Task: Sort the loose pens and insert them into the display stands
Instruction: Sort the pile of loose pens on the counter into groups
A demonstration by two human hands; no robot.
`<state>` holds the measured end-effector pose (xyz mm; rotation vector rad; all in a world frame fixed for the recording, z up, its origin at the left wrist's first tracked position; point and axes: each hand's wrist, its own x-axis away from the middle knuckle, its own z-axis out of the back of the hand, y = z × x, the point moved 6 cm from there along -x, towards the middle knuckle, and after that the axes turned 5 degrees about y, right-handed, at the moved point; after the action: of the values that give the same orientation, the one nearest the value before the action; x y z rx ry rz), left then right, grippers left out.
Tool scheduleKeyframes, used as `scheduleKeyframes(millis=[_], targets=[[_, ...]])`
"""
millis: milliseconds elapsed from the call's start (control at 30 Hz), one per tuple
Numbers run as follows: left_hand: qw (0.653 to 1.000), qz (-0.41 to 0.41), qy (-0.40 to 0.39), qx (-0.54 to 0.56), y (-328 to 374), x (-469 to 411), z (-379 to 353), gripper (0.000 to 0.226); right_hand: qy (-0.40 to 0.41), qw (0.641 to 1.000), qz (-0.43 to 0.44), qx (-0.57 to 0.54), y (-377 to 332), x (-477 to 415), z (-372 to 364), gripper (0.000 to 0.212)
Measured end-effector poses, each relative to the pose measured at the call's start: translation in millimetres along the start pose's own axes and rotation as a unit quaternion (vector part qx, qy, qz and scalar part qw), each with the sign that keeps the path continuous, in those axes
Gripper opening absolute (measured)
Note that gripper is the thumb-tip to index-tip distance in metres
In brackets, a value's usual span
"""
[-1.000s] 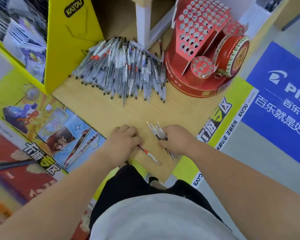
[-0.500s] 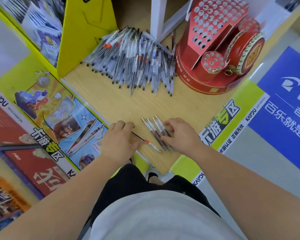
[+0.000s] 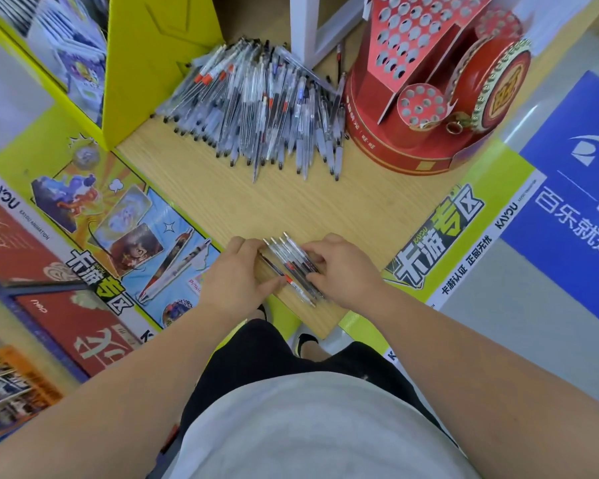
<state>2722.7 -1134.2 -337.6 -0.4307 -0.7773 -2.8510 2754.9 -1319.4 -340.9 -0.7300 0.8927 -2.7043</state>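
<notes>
A big heap of loose clear-barrelled pens lies at the back of the wooden counter. To its right stands a red drum-shaped display stand whose hole panels hold no pens. Near the counter's front edge lies a small bunch of pens, side by side. My left hand presses a red-marked pen against the bunch from the left, thumb along it. My right hand curls over the bunch from the right, fingers on the pens.
A yellow cardboard display with card packs stands at the back left. A white post rises behind the heap. Printed posters cover the shelf faces left and right of the counter. A blue floor sign lies at the right.
My left hand has slid the single red-marked pen rightwards into the bunch. Both hands now close in on the bunch from either side.
</notes>
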Motion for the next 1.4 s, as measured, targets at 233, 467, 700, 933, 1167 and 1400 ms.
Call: scheduleKeyframes(millis=[233,467,700,933,1167,1400], targets=[[1.0,-0.006,0.014,-0.005,0.5,5.8,-1.1,0.074,-0.006,1.0,0.012,0.018,-2.1,3.3,0.5,0.054],[1.0,0.026,-0.005,0.004,3.2,2.7,19.7,0.079,-0.003,0.999,-0.029,-0.017,4.1,1.1,15.4,0.055],[0.999,0.047,0.012,0.001,-0.3,-21.8,79.6,0.062,0.046,0.994,-0.083,-0.056,5.8,-13.0,50.3,0.051],[1.0,0.02,0.012,0.019,0.9,-88.9,119.6,0.057,0.111,0.983,-0.099,-0.111,-36.0,-63.2,70.8,0.046],[0.998,-0.047,-0.029,0.002,-5.8,-173.3,138.4,0.052,0.163,0.956,-0.191,-0.154,-68.7,-117.1,73.3,0.048],[0.99,-0.132,0.031,-0.038,-14.8,-231.0,176.0,0.054,0.236,0.922,-0.269,-0.148,-85.8,-150.3,80.7,0.049]])
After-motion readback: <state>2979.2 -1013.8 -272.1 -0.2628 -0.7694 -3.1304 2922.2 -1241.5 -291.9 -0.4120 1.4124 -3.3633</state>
